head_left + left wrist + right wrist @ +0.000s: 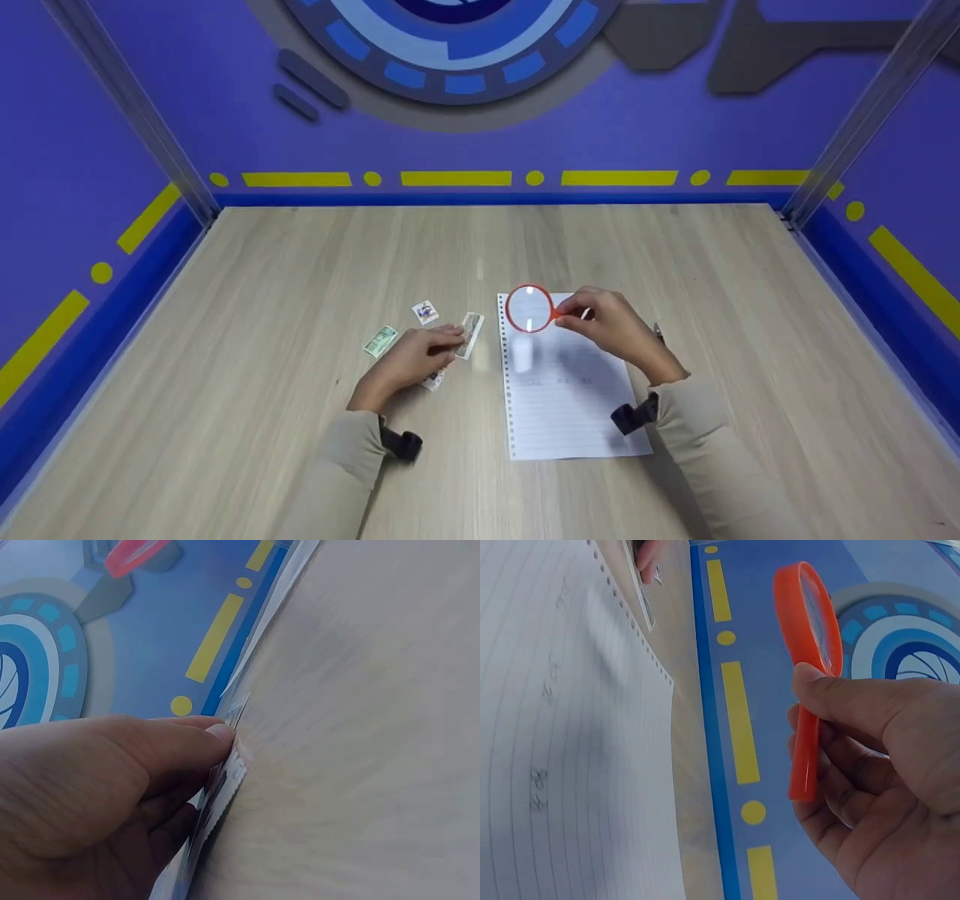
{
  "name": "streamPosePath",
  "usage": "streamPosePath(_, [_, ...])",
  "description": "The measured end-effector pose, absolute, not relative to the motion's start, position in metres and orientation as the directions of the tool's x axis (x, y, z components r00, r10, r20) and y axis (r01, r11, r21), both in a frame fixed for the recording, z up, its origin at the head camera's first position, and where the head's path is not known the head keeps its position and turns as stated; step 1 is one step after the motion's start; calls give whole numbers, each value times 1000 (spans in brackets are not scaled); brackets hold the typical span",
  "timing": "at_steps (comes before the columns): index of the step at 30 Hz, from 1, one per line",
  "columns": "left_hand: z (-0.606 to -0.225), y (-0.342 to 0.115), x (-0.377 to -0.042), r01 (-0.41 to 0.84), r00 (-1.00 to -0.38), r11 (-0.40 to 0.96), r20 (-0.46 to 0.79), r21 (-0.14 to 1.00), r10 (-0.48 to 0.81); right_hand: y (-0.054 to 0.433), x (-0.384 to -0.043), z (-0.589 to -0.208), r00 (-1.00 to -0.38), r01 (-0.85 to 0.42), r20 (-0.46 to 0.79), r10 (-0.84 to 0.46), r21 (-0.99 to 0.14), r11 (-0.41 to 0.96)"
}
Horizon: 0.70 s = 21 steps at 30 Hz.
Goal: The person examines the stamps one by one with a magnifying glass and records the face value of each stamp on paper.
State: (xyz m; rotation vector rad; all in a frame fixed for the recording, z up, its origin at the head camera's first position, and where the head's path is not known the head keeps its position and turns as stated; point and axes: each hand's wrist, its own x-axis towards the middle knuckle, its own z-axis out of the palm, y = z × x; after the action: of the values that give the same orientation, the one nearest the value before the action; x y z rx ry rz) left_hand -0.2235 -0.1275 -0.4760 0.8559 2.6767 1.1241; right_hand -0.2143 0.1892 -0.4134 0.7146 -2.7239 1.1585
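Note:
My right hand (607,322) grips the handle of an orange-red magnifying glass (529,286), thumb on one side and fingers curled round the other in the right wrist view. Its lens is raised over the upper part of a lined, punched sheet of paper (570,427). The fingertips of my left hand (412,356) touch the left edge of a long grey stamp (472,337) on the table, fingers mostly straight. Another stamp (433,381) with a serrated edge lies partly hidden beneath that hand. Close by are a green stamp (381,341) and a white stamp with a small figure (425,312).
Faint handwriting (540,791) shows on the paper. A thin dark object (658,333), partly hidden by the right wrist, lies past the paper's right edge. The wooden table (300,262) is bounded by blue-purple panels (450,154) at the back and sides.

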Motion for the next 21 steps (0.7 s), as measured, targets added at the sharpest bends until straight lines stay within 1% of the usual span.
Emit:
streamPosePath(5, [-475, -127, -223, 452, -835, 565, 106, 691, 540, 175, -213, -414, -873, -468, 246, -421, -668, 579])
streamPosePath(15, [-475, -126, -223, 417, -849, 569, 81, 709, 521, 154, -211, -420, -808, -546, 269, -524, -676, 495])
streamPosePath(21, [-477, -126, -224, 426, -842, 551, 91, 718, 532, 145, -209, -426, -771, -588, 283, -571, -661, 467])
